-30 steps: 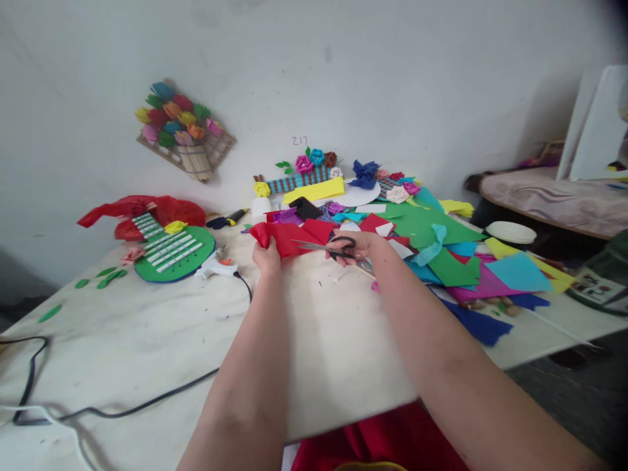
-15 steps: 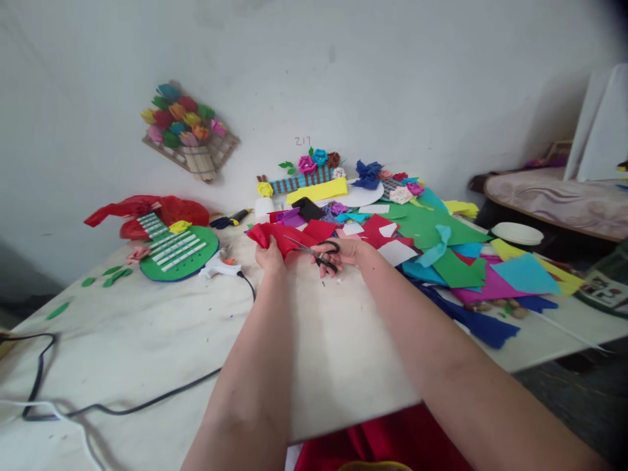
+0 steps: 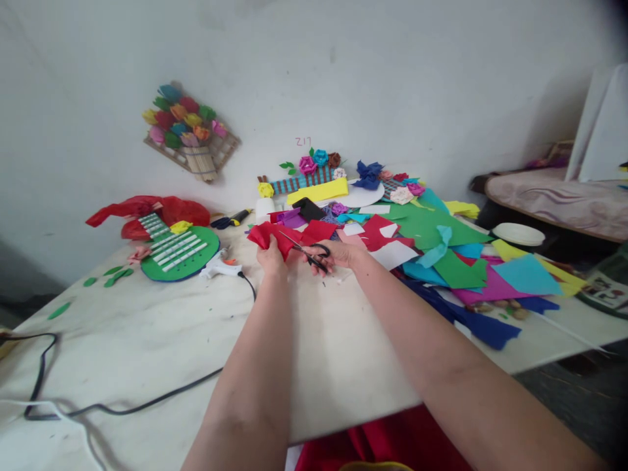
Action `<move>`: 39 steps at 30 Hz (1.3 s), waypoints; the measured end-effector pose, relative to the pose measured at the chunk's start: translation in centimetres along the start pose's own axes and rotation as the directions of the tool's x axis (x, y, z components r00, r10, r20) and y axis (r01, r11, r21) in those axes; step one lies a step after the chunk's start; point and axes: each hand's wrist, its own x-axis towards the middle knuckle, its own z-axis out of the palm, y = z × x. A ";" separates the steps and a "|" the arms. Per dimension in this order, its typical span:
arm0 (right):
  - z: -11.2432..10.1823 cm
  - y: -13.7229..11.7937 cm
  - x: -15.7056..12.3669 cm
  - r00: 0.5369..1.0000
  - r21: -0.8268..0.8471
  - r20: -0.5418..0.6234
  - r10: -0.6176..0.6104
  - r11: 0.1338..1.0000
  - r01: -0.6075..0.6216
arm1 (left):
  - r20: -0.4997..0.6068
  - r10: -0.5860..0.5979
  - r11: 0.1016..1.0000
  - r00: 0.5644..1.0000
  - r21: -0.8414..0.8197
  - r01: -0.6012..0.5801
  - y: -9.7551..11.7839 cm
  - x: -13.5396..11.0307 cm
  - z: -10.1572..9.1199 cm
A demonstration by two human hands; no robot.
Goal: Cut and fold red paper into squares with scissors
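My left hand (image 3: 271, 257) is closed on a crumpled sheet of red paper (image 3: 275, 235), held just above the white table (image 3: 147, 333). My right hand (image 3: 341, 252) grips black-handled scissors (image 3: 310, 252); their blades point up and left into the red paper. Both forearms reach out from the bottom of the view. A second red sheet (image 3: 318, 230) lies right behind the scissors.
A heap of coloured paper sheets (image 3: 451, 255) covers the table's right half. A white glue gun (image 3: 220, 267) with a black cord (image 3: 122, 407) lies to the left, beside a green round craft piece (image 3: 179, 247). Paper flower pieces (image 3: 318, 171) stand against the wall. A bed (image 3: 559, 199) is at far right.
My right hand with the scissors has moved left, closer to my left hand, and the blades have swung up into the red paper. The left hand has barely moved.
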 end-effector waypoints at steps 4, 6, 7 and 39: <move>0.2 0.1 0.0 0.999 0.019 -0.019 -0.035 0.999 0.035 | -0.006 0.002 0.999 1.000 0.036 -0.002 0.0 0.1 0.0; 0.2 0.3 0.1 0.999 0.026 -0.022 -0.049 0.998 0.049 | -0.005 -0.006 1.000 1.000 0.018 0.006 0.0 0.2 0.0; 0.1 0.4 0.1 0.999 0.029 -0.020 -0.050 0.998 0.051 | -0.001 -0.010 1.000 1.000 0.005 0.010 -0.1 0.2 0.0; 0.1 0.9 0.5 0.994 -0.010 -0.069 -0.086 0.996 0.086 | 0.026 0.030 0.999 0.999 -0.026 -0.029 -0.5 0.4 -0.4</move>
